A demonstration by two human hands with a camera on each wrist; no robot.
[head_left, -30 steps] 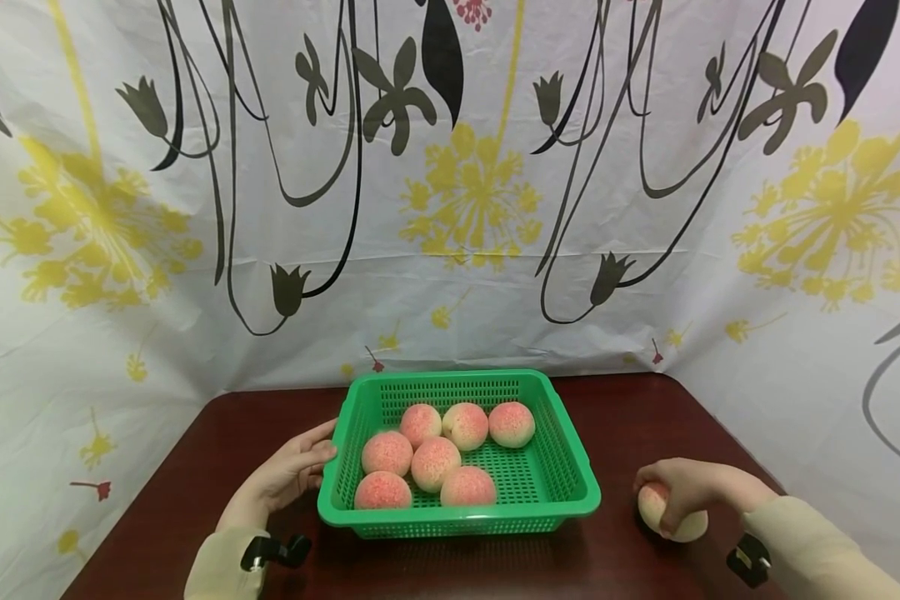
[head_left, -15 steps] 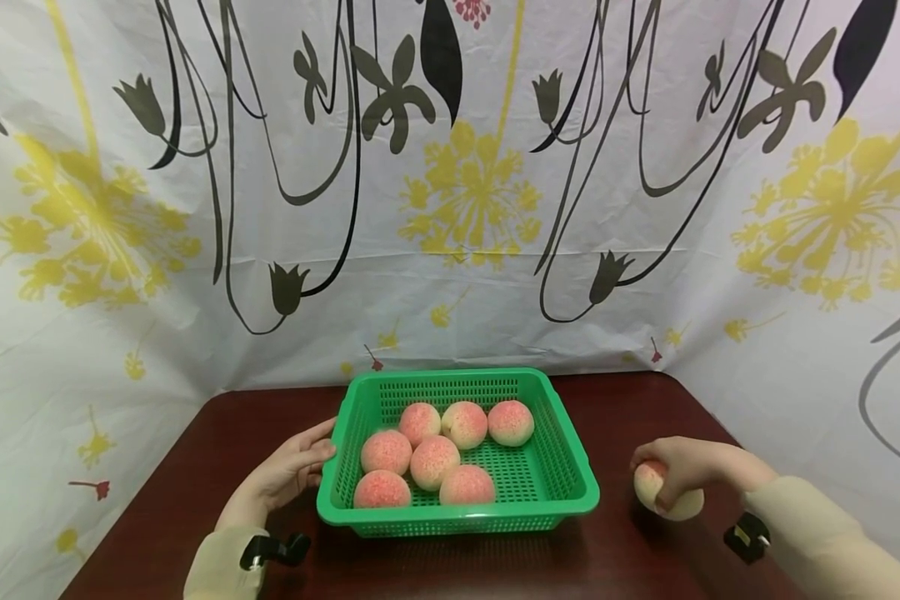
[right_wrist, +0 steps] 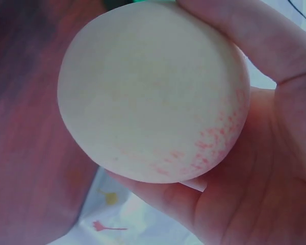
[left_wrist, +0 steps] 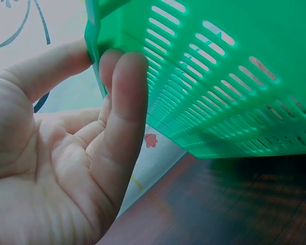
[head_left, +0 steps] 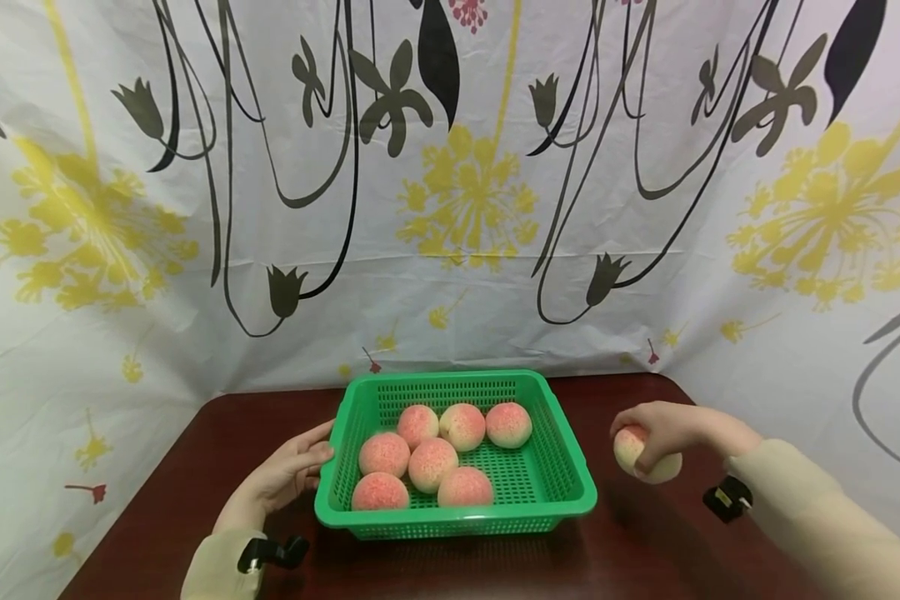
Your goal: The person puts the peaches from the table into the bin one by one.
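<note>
A green plastic basket (head_left: 456, 517) with slotted walls stands on the table, holding several pink-and-cream peaches (head_left: 432, 464). At its left side my left hand (head_left: 288, 468) grips the rim; in the left wrist view the thumb (left_wrist: 56, 66) reaches the rim and the fingers bend up under it, against the slotted wall. To the right of the basket, my right hand (head_left: 663, 429) holds another peach (right_wrist: 148, 92) between thumb and fingers. That peach is raised above the tabletop, its pale side facing the right wrist camera.
The dark red-brown table (head_left: 270, 425) extends around the basket on both sides. Behind and beside it hangs a white curtain (head_left: 450, 325) printed with flowers. A black wrist camera (head_left: 727, 498) is strapped to the right sleeve, another wrist camera (head_left: 273, 552) to the left.
My right hand has lifted the peach off the table and carried it up and left, closer to the basket. The left hand and the basket have stayed in place.
</note>
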